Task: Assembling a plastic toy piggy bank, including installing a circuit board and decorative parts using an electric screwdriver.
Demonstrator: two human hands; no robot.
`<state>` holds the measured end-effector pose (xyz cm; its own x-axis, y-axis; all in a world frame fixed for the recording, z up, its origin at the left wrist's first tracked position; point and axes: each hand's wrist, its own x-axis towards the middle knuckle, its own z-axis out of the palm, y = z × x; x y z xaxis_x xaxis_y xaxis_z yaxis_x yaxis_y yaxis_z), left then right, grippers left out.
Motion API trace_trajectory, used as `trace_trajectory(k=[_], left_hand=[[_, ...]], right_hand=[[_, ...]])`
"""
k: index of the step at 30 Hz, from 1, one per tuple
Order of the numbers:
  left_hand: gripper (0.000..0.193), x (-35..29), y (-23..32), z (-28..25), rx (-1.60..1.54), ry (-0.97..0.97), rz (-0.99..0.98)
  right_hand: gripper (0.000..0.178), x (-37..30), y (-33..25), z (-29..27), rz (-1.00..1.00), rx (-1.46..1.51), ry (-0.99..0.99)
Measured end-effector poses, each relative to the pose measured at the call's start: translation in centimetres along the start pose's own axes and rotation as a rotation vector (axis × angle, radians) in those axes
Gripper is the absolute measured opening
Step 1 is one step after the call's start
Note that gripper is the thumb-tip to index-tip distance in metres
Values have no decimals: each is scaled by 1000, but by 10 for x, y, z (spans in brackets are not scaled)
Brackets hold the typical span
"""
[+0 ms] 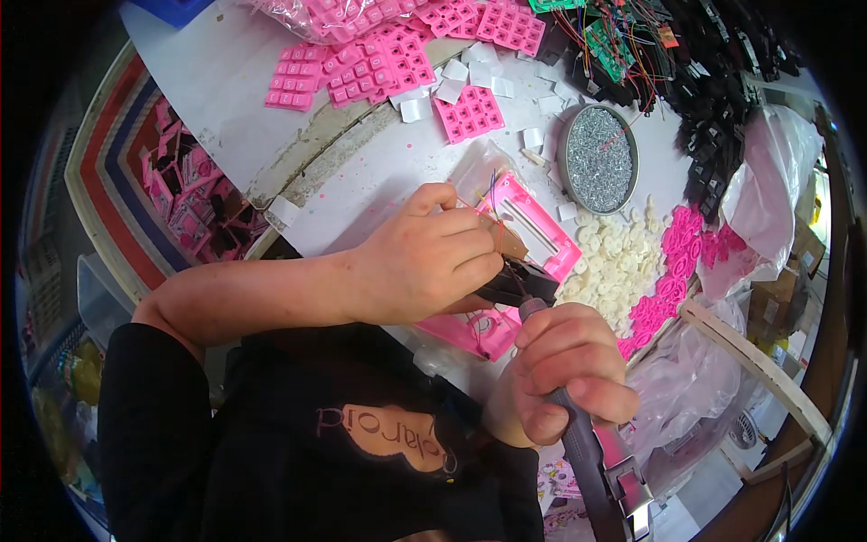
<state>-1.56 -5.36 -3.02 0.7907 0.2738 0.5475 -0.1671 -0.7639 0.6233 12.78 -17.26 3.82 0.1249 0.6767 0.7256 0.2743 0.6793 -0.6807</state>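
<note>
My right hand [573, 370] is wrapped around a grey electric screwdriver [591, 461], whose tip points up and left into a small black plastic part [533, 282]. My left hand [420, 257] is closed on that black part, with its fingertips partly hidden. Beneath the hands an opened pink plastic casing [546, 226] lies on the worktable, a silvery strip along its upper half. Another pink section [479, 334] shows below my left hand, with thin red wires near it. Whether the screwdriver bit touches a screw is hidden.
A round metal dish of small screws [599, 158] stands at the right. Nearby lie white plastic pieces [601, 262] and pink ring-like parts [668, 280]. Pink keypads [370, 68] and white squares [452, 86] lie farther back. Black parts with wires [713, 108] are heaped far right.
</note>
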Motion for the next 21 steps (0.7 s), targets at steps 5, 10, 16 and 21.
trace_trajectory(k=[5, 10, 16, 21], left_hand=[[44, 1, 1, -2, 10, -9, 0], [42, 0, 2, 0, 10, 1, 9], [43, 0, -1, 1, 17, -28, 36], [42, 1, -3, 0, 19, -26, 35]], right_hand=[[26, 0, 3, -1, -13, -1, -17], [25, 3, -1, 3, 76, -6, 99], [22, 20, 2, 4, 232, 15, 50], [44, 17, 6, -13, 261, 197, 81]])
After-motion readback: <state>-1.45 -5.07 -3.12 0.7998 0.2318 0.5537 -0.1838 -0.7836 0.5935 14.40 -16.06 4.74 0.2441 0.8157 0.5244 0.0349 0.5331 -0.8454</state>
